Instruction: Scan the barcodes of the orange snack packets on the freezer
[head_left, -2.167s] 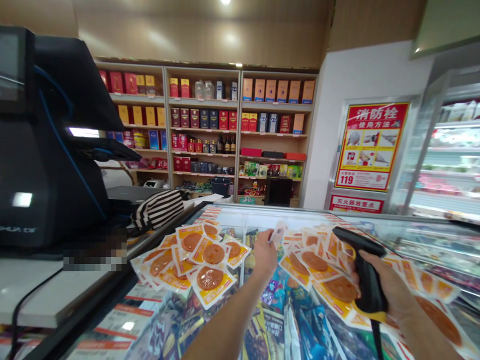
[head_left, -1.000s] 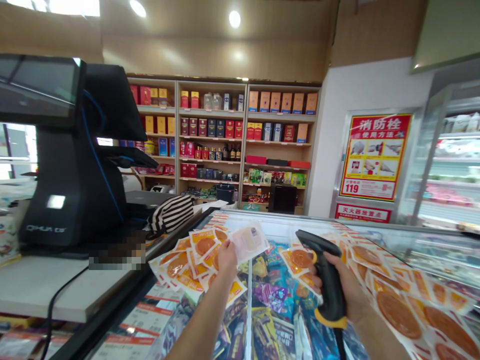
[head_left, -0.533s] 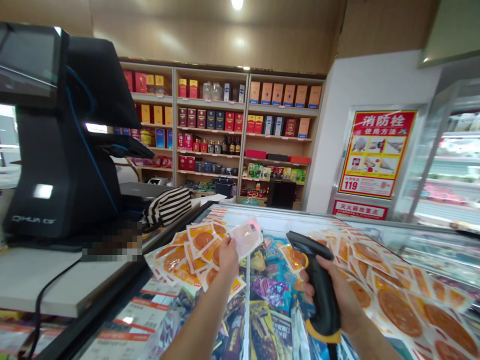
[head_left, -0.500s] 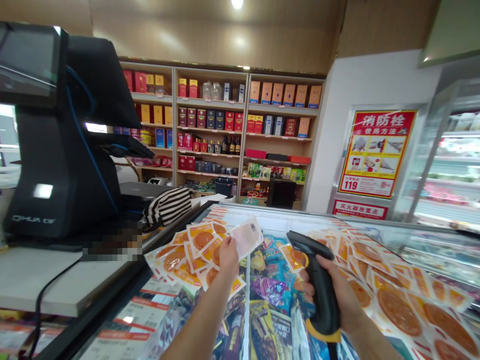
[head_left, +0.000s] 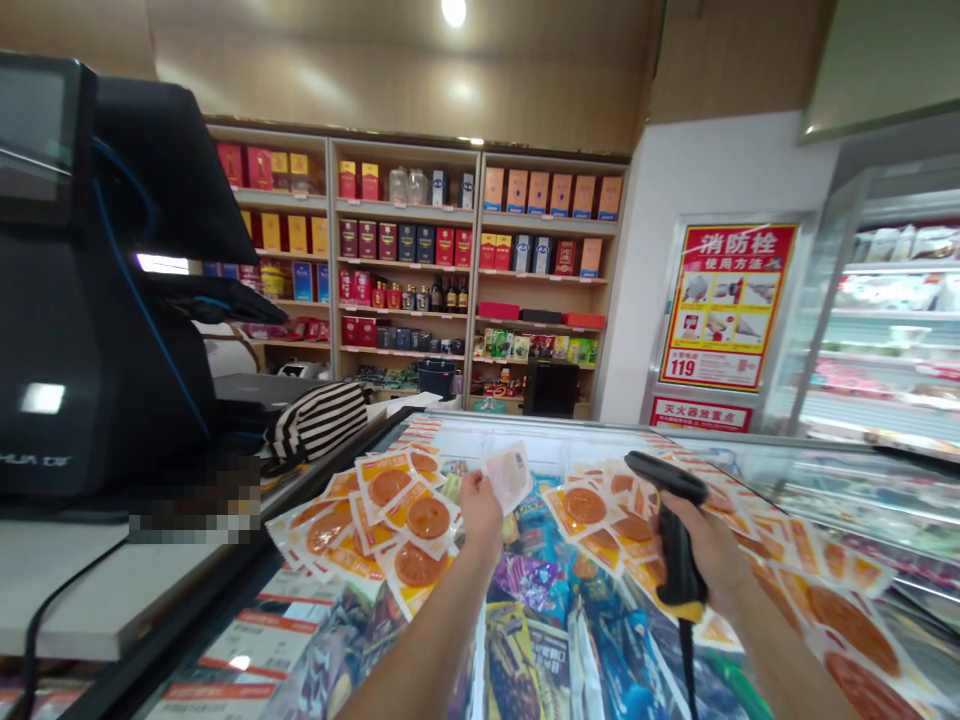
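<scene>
Pinched in my left hand (head_left: 481, 508) is a flat clear-and-white food packet (head_left: 508, 476), its printed back with a small barcode facing me. My right hand (head_left: 712, 550) grips a black and yellow handheld barcode scanner (head_left: 681, 565) by its handle, with the cable hanging down. The scanner's head points left, apart from the packet. To the left of my left hand lies a pile of orange-and-white packets with round brown patties (head_left: 390, 490). More of these packets (head_left: 585, 505) spread beneath and around my right hand. Both piles rest on the chest freezer's top.
A black checkout terminal (head_left: 112, 350) stands on the counter at left, near a striped cloth bag (head_left: 319, 420). Colourful bagged goods (head_left: 529, 580) show inside the freezer. Behind are shelves of boxes (head_left: 405, 240); a red fire-hydrant sign (head_left: 727, 305) and refrigerated case (head_left: 892, 330) are at right.
The scanner in my right hand has moved right, away from the packet, uncovering more of the right pile. My left hand still holds the packet, slightly farther right. The camera view has turned slightly right.
</scene>
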